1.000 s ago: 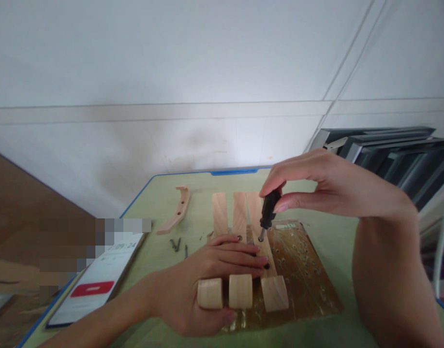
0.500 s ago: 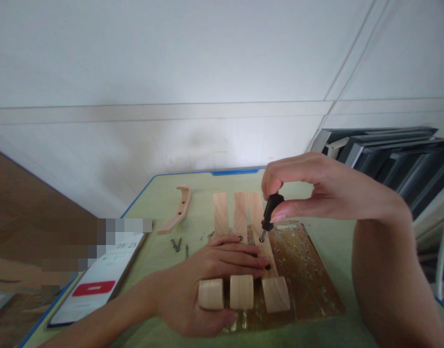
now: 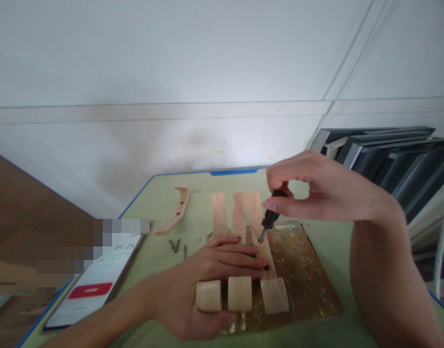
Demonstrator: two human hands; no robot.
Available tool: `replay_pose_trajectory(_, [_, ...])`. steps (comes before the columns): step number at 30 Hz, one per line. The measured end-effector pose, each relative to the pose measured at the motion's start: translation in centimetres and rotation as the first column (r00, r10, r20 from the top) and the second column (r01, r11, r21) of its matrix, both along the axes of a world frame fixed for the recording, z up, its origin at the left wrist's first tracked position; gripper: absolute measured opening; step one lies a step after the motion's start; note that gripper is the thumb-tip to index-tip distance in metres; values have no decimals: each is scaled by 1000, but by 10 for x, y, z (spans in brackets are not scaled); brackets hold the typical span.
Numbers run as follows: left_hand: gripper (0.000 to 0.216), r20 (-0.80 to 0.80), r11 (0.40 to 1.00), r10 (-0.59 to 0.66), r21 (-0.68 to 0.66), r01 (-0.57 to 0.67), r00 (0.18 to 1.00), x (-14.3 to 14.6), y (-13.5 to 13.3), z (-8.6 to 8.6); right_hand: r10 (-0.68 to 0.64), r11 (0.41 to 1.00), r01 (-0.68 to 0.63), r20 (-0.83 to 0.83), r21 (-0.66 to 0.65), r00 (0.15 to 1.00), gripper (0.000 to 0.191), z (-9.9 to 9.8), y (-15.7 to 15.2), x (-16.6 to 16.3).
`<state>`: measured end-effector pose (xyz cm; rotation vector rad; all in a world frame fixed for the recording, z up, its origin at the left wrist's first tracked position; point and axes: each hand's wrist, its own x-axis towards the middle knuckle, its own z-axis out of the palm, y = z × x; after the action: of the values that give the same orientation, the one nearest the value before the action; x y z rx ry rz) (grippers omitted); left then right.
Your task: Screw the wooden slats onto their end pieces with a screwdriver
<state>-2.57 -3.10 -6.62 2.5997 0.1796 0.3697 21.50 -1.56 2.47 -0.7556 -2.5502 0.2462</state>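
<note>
In my right hand (image 3: 312, 188) is a short black screwdriver (image 3: 271, 216), held between thumb and curled fingers. It leans, its tip at the upper hole of the rightmost wooden hook (image 3: 256, 210). My left hand (image 3: 203, 273) lies across a row of three pale wooden hooks, fingers stretched over the shafts and thumb near the curled ends, holding them down. The middle wooden hook (image 3: 238, 208) shows a screw or hole by my fingertips. Parts of the left wooden hook (image 3: 218, 212) are hidden under the hand. A brown, pitted board (image 3: 302, 285) lies beneath the hooks.
Another wooden hook (image 3: 181, 208) with two holes lies on its side at the left. Several dark screws (image 3: 174, 245) sit near it. A phone (image 3: 87, 290) is at the table's left edge. Dark flat panels (image 3: 396, 154) are stacked at the right; a white wall (image 3: 193, 72) stands behind.
My right hand has turned slightly, its fingers shifting around the screwdriver, whose handle now leans more to the right. The left hand and the hooks have hardly moved.
</note>
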Motion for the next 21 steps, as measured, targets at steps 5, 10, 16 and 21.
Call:
replay_pose_trajectory(5, [64, 8, 1000, -6, -14, 6, 1000, 1, 0, 1, -59, 998, 57, 44, 41, 997, 32, -1, -1, -4])
replay_pose_trajectory(10, [59, 4, 999, 3, -32, -3, 1000, 2, 0, 4, -127, 989, 122, 62, 85, 990, 40, -3, 1, -5])
replay_pose_trajectory(16, [59, 20, 1000, -10, -16, 10, 1000, 0, -1, 1, -158, 985, 153, 61, 76, 985, 47, -5, 3, -6])
replay_pose_trajectory(21, [59, 2, 999, -8, -42, 8, 1000, -1, 0, -1, -155, 987, 154, 33, 50, 987, 50, -5, 3, -7])
